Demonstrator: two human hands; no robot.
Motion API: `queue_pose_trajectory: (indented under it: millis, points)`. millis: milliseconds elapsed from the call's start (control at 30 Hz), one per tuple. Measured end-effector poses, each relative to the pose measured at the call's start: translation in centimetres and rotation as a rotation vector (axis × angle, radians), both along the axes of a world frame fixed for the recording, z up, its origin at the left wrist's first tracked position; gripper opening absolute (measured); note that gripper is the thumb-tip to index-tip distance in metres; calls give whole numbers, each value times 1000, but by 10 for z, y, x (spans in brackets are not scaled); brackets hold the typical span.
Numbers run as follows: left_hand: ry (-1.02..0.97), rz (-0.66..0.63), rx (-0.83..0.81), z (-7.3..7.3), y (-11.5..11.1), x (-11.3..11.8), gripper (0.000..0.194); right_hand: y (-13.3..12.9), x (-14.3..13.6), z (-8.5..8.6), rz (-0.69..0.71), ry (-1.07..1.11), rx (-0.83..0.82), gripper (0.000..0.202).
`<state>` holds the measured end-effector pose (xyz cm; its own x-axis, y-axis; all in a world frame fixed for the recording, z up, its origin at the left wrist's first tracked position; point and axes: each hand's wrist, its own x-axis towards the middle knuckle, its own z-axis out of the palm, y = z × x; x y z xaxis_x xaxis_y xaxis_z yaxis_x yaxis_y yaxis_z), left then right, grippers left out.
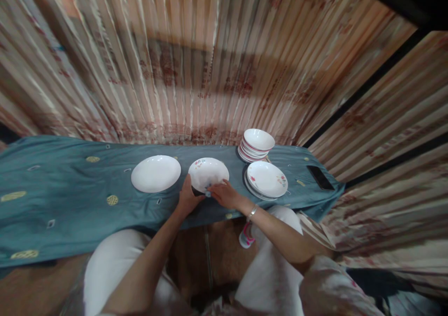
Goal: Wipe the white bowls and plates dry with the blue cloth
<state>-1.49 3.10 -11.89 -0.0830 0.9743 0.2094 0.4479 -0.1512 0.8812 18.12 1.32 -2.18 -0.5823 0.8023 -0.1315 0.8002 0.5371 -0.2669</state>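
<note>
A white plate (209,172) with a flower print near its rim is tilted slightly above the front of the cloth-covered table. My left hand (189,198) grips its near left edge, thumb on the rim and the other fingers underneath, partly hidden. At the near right rim, my right hand (227,194) pinches a small blue-grey cloth (208,192) against the plate; its folds are too small to make out clearly. To the left of my hands lies another white plate (156,174). A stack of flowered plates (267,179) stands to their right.
Behind the plate stack, several white bowls with red rims (258,141) are piled up. A black phone (320,178) lies near the right end of the green tablecloth (77,190). Pleated curtains (175,64) hang close behind the table; dark metal bars (367,89) cross at the right.
</note>
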Motion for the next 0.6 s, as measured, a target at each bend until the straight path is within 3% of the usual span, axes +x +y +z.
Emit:
queue_pose_trajectory:
  millis: [167, 267, 367, 433, 533, 600]
  points:
    - [70, -13, 10, 4, -2, 1, 108, 5, 35, 11, 34, -102, 104, 39]
    - [122, 7, 47, 10, -8, 2, 106, 7, 54, 10, -79, 47, 180, 40]
    - [280, 33, 129, 23, -20, 8, 92, 6, 68, -2, -364, 480, 124, 35]
    - [402, -63, 210, 33, -28, 14, 70, 3, 72, -13, -541, 879, -42, 32]
    - [524, -192, 235, 44, -36, 24, 39, -5, 69, -27, -674, 1428, -344, 36]
    - [562, -227, 217, 47, -36, 30, 32, -11, 64, -31, -704, 1653, -486, 39]
